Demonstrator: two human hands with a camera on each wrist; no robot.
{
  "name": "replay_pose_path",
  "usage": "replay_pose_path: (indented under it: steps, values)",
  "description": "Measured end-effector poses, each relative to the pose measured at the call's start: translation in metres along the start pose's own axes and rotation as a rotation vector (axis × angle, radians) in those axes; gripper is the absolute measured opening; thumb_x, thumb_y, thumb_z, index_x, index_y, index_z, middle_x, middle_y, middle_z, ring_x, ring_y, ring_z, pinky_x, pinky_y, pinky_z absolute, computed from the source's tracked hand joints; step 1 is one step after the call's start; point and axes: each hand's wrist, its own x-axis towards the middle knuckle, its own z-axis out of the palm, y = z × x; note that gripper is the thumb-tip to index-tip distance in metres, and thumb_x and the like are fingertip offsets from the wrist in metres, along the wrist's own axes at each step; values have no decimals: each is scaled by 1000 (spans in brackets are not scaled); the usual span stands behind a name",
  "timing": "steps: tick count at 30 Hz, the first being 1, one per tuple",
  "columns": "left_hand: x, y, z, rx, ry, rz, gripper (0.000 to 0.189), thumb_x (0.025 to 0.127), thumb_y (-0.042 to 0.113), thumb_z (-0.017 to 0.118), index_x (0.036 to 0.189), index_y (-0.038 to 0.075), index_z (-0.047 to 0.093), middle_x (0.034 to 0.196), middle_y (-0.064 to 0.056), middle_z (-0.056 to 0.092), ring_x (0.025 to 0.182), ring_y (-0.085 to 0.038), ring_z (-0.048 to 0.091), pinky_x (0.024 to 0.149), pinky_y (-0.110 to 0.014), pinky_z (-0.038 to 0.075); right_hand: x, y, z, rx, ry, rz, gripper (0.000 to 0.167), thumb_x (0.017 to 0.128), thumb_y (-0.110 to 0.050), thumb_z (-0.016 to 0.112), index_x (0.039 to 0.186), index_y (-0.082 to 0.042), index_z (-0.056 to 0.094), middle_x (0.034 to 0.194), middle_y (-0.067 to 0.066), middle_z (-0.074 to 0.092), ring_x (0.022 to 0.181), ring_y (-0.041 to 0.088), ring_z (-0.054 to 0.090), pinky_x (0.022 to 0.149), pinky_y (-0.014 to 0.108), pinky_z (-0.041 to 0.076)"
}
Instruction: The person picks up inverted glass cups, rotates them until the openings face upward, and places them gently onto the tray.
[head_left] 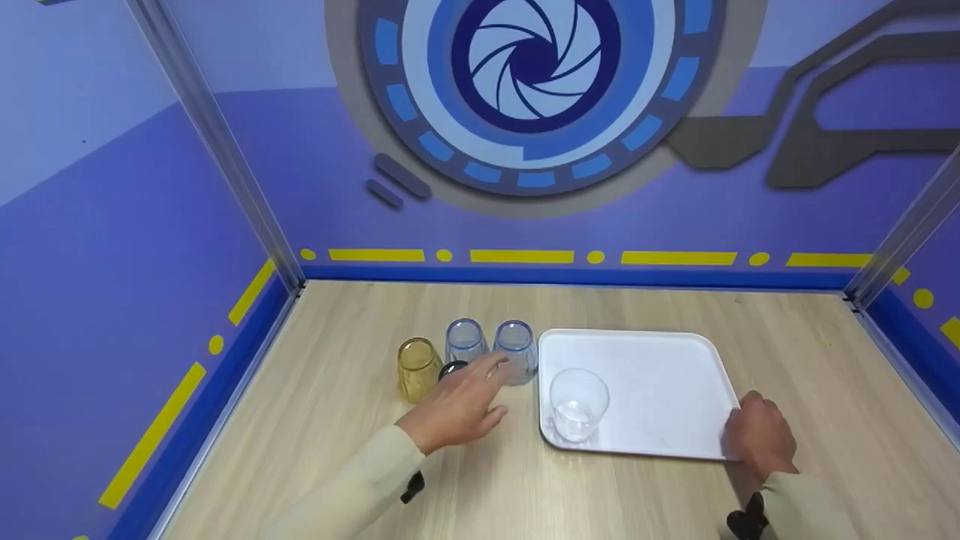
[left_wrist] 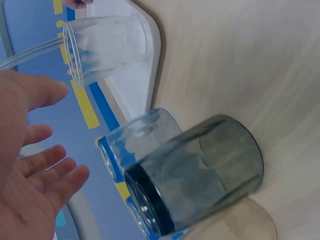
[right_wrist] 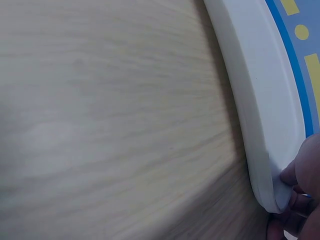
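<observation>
My left hand [head_left: 457, 405] hovers over the cups with fingers spread and nothing in them. Just below it stands a dark grey glass [left_wrist: 200, 170], upside down and mostly covered by the hand in the head view. Beside that are an amber glass [head_left: 418, 371] and two blue-tinted glasses [head_left: 465, 337], [head_left: 516, 341], all bottom up. A clear glass [head_left: 579, 405] stands upright on the left part of a white tray [head_left: 660, 382]. My right hand [head_left: 761, 435] grips the tray's near right corner, thumb over the rim [right_wrist: 275, 180] and fingers underneath.
The wooden table [head_left: 600, 495] carries everything. A purple-blue printed panel [head_left: 480, 225] closes off the back, with side panels left and right and metal posts [head_left: 225, 157] at the corners. The blue glasses stand close to the tray's left edge.
</observation>
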Motion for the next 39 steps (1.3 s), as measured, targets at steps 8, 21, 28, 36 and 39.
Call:
replay_pose_path:
  steps: [8,21,28,36,39]
  values:
    - [-10,-17,1,136,54,27,45,94,17,56,138,15,49,142,-3,52,133,-19,49,111,-37,41,0,1,0,3,12,-23,25,95,-8,42,103,15,49,91,30,55,82,41,58,66,50,48]
    - [-23,-49,16,567,77,47,67,77,27,78,135,11,49,136,-6,52,130,-23,49,116,-42,34,0,3,0,32,13,-29,26,95,-9,41,105,14,49,95,31,55,86,45,58,67,52,47]
    - [-28,-66,24,682,80,45,56,87,21,68,137,6,49,140,-10,51,132,-26,48,115,-40,36,-3,4,1,46,17,-39,25,95,-9,41,104,14,49,94,31,55,86,46,58,66,52,47]
    - [-35,-85,31,834,11,71,60,90,20,67,144,8,43,150,-10,43,143,-27,35,117,-39,32,-3,5,3,38,38,-37,25,95,-8,43,105,14,49,95,31,55,88,47,58,68,53,47]
    - [-37,-90,33,888,-4,79,64,89,19,68,145,9,41,150,-9,43,145,-28,33,117,-38,32,-2,6,4,39,39,-42,25,95,-8,44,106,14,49,95,30,55,88,46,58,68,53,47]
